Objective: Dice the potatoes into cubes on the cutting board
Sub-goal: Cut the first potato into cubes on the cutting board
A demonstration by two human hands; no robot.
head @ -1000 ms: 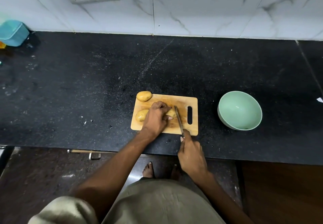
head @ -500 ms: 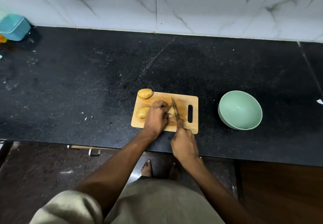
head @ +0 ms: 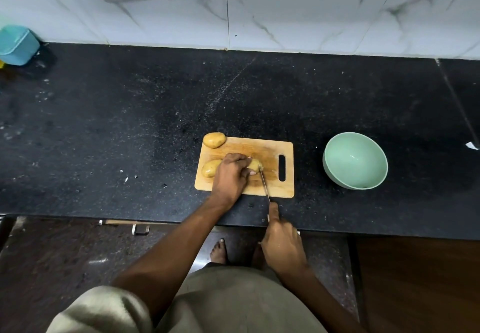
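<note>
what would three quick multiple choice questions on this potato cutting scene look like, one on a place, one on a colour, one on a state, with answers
1. Where does the uncut potato lie?
A. in the bowl
B. at the far left corner of the cutting board
C. on the floor

2. What colour is the bowl?
A. red
B. black
C. pale green

3. What is the left hand doing?
A. holding down the potato being cut
B. lifting the bowl
C. hanging idle off the counter

Answers:
1 B, it sits at the board's far left corner, partly over the edge.
2 C, its inside and rim are pale green.
3 A, its fingers curl over the potato while the right hand draws the knife through its right end.
</note>
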